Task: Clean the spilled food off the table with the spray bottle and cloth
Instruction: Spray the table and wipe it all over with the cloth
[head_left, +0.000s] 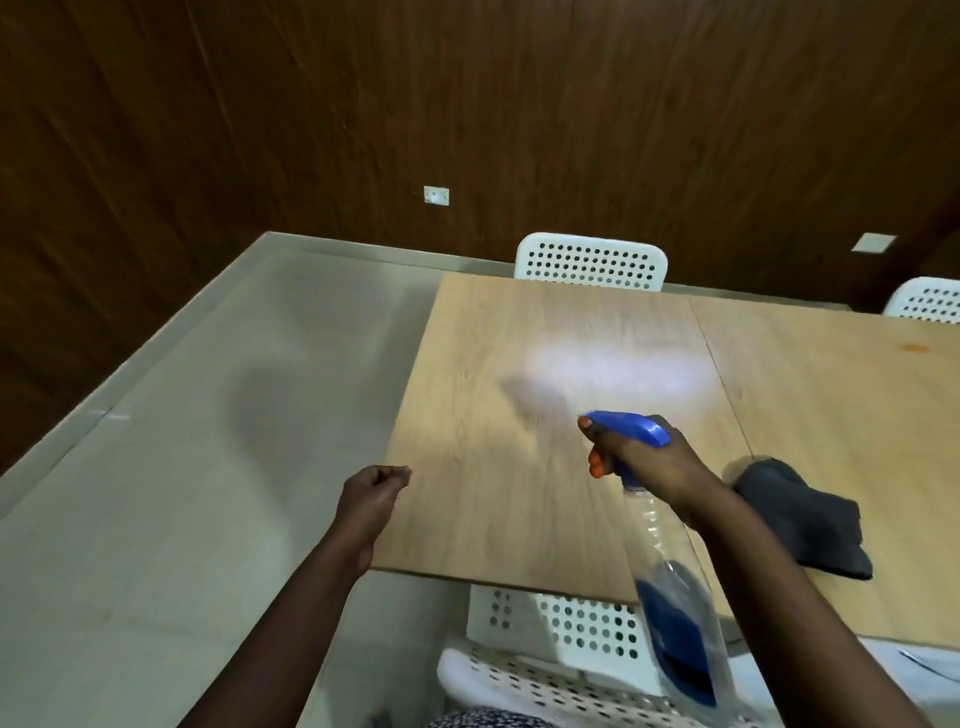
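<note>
**Spraying Step in Hand, Wiping Yet to Come**

While the spray bottle (670, 561) was held up over the near part of the table (519, 493), the spraying step was judged to be the one under way. The bottle was gripped at its neck by the right hand (644, 462), with the fingers wrapped round the blue trigger head (631, 427) and a fingertip laid near the nozzle; whether the trigger was actually being squeezed could not be told. The nozzle was pointed away from the person and to the left, towards a pale bright patch on the tabletop, which could have been glare or mist. The clear body, with blue liquid low in it, was tilted back towards the person.

Nothing was held by the left hand (371, 499); its fingers were loosely curled, and it was kept just at the left edge of the table. The dark grey cloth (800, 519) was left crumpled on the table, just beyond the right wrist, untouched. A small orange smear (915, 348), taken to be the spilled food, was seen far to the right on the next panel, well apart from where the nozzle was aimed. White perforated chairs (589, 262) were placed round the table.

For the next move, the nozzle would need to be swung right towards the smear. The cloth would then have to be picked up, most readily by the free left hand, and the wetted patch wiped.
</note>
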